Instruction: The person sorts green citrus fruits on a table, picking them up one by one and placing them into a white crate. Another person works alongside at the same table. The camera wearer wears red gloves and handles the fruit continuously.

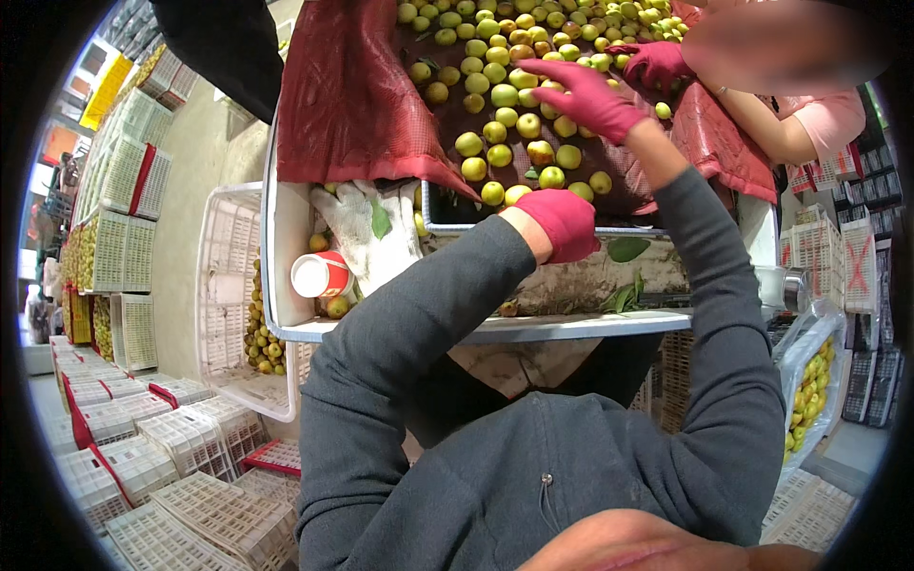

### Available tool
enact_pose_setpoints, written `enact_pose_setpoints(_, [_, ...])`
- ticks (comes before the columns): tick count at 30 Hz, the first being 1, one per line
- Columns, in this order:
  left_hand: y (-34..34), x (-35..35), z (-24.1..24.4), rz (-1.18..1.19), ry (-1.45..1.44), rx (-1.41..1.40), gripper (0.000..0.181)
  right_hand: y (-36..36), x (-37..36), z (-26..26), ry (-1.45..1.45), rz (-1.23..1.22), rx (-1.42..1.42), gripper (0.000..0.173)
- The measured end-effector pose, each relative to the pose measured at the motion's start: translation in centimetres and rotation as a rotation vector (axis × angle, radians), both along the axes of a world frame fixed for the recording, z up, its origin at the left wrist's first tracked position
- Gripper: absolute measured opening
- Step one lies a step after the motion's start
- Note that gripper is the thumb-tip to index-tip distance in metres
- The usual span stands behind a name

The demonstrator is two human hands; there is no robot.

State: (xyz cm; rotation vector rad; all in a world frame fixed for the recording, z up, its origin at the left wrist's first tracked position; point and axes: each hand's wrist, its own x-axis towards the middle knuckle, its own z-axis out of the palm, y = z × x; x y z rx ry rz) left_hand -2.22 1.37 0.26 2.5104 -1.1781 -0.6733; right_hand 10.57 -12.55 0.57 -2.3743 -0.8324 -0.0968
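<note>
Small yellow-green fruits (528,126), some with brown patches and apparently fresh jujubes, lie scattered over a dark red padded cloth (343,93). My right hand (582,96), in a crimson glove, reaches over them with its fingers apart and holds nothing. At the front rim of a dark bin (457,214), my left hand (557,225) is curled, gloved in the same crimson. Its palm and fingertips are hidden, so whether a fruit is inside cannot be seen. Several fruits lie just beyond it.
A co-worker's gloved hand (653,63) is among the fruits at the far right. A white work glove (371,228) and a red-and-white paper cup (321,274) lie at left. White plastic crates (214,300) stand left; a lined crate of fruit (810,385) stands right.
</note>
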Motion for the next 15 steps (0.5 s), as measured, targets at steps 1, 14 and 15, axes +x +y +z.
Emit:
enact_pose_setpoints(1, [-0.1, 0.1, -0.2, -0.002, 0.006, -0.018, 0.043, 1.9, 0.3, -0.1, -0.012, 0.089, 0.056, 0.049])
enact_pose_setpoints(14, [0.3, 0.2, -1.1, -0.029, -0.017, -0.071, 0.044, 3.0, -3.9, -2.8, -0.293, 0.49, -0.161, 0.022])
enact_pose_setpoints(15, [0.4, 0.1, -0.7, -0.031, -0.015, -0.04, 0.045, 1.9, -3.6, -2.9, -0.215, 0.46, -0.079, 0.017])
